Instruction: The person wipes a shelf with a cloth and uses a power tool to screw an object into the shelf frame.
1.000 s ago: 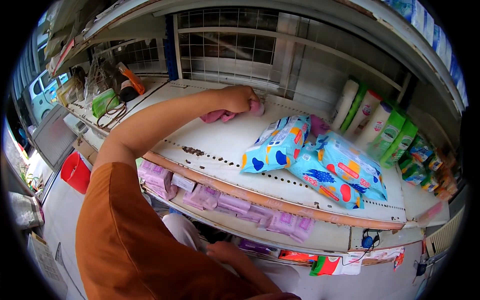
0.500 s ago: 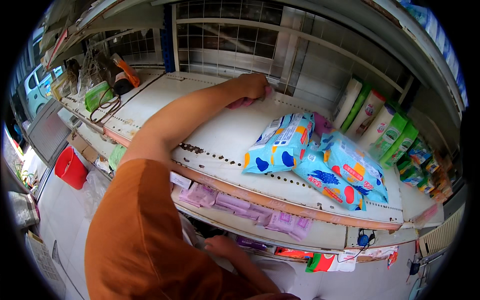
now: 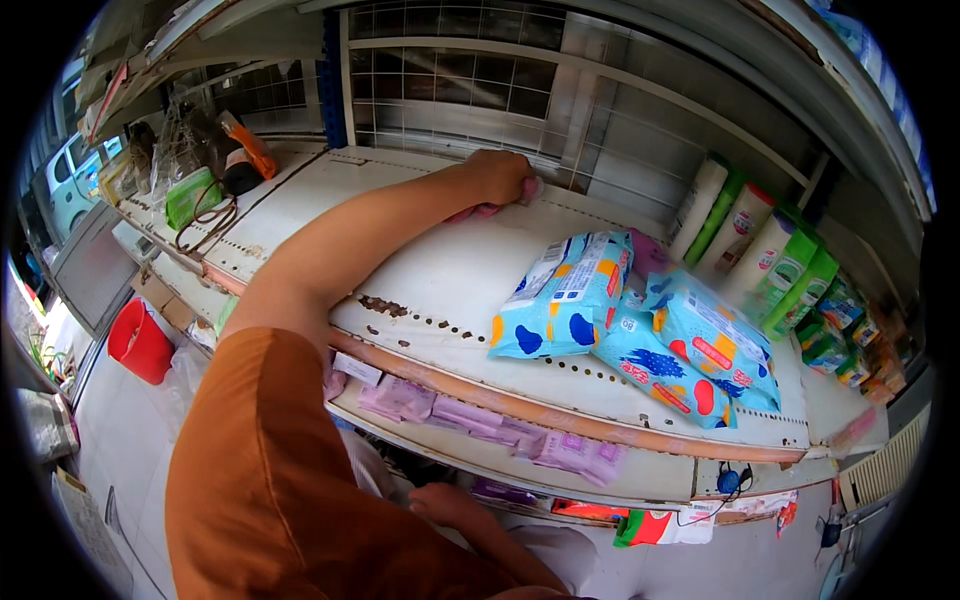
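Note:
My left arm, in a brown sleeve, stretches across the white perforated shelf (image 3: 420, 260). At the shelf's back edge my left hand (image 3: 497, 178) is closed on a pink cloth (image 3: 486, 210), which lies pressed against the surface and is partly hidden by hand and wrist. Blue wet-wipe packs (image 3: 565, 295) with coloured spots lie in a pile to the right of the arm. Below the shelf front, my right hand (image 3: 447, 503) hangs low with its fingers curled, and nothing shows in it.
White and green bottles or packs (image 3: 735, 228) stand at the back right. Pink packets (image 3: 470, 415) line the lower shelf. A green pack (image 3: 193, 197) and an orange-handled tool (image 3: 250, 148) sit at the left. A red bucket (image 3: 140, 342) stands on the floor. Wire mesh (image 3: 455, 90) backs the shelf.
My left hand, with the cloth, has shifted slightly left along the back of the shelf. The right hand stays low, and the wet-wipe packs keep their arrangement.

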{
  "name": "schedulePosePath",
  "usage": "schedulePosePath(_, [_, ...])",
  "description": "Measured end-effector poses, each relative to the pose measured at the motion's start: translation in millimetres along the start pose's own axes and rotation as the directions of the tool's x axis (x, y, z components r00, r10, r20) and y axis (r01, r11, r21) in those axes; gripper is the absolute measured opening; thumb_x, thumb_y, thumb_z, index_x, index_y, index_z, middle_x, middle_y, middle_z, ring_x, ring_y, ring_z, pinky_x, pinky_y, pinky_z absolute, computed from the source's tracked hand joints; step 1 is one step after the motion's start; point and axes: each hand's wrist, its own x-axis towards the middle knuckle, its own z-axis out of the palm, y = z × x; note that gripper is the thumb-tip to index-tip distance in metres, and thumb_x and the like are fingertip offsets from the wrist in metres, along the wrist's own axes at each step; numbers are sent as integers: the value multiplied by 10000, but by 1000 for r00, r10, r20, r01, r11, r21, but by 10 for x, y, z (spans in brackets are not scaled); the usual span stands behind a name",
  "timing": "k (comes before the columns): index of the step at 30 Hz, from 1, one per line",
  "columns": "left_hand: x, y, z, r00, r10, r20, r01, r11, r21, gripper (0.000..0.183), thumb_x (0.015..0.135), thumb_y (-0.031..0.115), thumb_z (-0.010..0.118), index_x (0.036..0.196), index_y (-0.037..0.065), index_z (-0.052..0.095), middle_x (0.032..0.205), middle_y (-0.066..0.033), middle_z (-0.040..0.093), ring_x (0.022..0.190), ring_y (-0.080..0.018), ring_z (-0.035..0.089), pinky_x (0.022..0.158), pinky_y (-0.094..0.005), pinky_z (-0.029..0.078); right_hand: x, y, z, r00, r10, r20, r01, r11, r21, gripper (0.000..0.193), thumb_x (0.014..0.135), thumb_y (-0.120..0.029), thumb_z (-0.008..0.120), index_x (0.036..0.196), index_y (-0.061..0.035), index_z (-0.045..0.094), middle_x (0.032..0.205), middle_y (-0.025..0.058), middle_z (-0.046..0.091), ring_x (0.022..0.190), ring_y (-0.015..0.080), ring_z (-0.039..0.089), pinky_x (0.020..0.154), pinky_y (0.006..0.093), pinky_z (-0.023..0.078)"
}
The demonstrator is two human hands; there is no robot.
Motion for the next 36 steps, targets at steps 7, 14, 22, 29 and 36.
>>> schedulePosePath(7, [35, 100, -50, 995, -55, 89, 74, 969, -235, 191, 764, 106, 490, 866, 137, 649, 718, -106, 641, 515, -219, 600, 541, -357, 474, 0, -52, -90, 997, 67, -49, -67, 998, -2, 241, 828, -301, 512, 926, -96, 591, 886, 171, 605, 863, 347, 581, 747, 458, 458])
schedulePosePath(14, [-547, -209, -114, 991, 127, 37, -116, 970, -214, 231, 726, 39, 505, 903, 94, 643, 790, -103, 648, 583, -226, 612, 589, -334, 492, -5, -121, -103, 996, 83, -45, -83, 996, -18, 232, 809, -302, 530, 854, -84, 595, 865, 148, 616, 854, 338, 591, 719, 462, 466])
schedulePosePath(22, [-368, -539, -101, 997, -82, 1, 82, 991, -104, 214, 777, 155, 480, 875, 179, 670, 853, -92, 657, 803, -241, 627, 703, -377, 474, 11, -125, -49, 995, 74, 62, -71, 997, -36, 243, 853, -308, 496, 965, -106, 574, 917, 174, 603, 890, 345, 576, 760, 452, 455])
schedulePosePath(29, [-389, 187, -242, 997, -28, 73, 43, 978, -206, 194, 773, 80, 467, 842, 125, 642, 768, -78, 649, 609, -208, 617, 551, -344, 473, 96, -81, -37, 992, 106, 68, -105, 994, -25, 285, 845, -298, 510, 1036, -100, 586, 954, 173, 607, 935, 336, 574, 800, 437, 455])
schedulePosePath(36, [-637, -489, -292, 990, -138, 28, 138, 990, -6, 221, 803, 228, 511, 952, 187, 669, 927, -110, 652, 871, -282, 617, 759, -392, 469, -25, -187, -173, 991, 121, -53, -123, 992, -21, 257, 831, -311, 514, 956, -103, 599, 930, 156, 613, 906, 338, 583, 766, 458, 464])
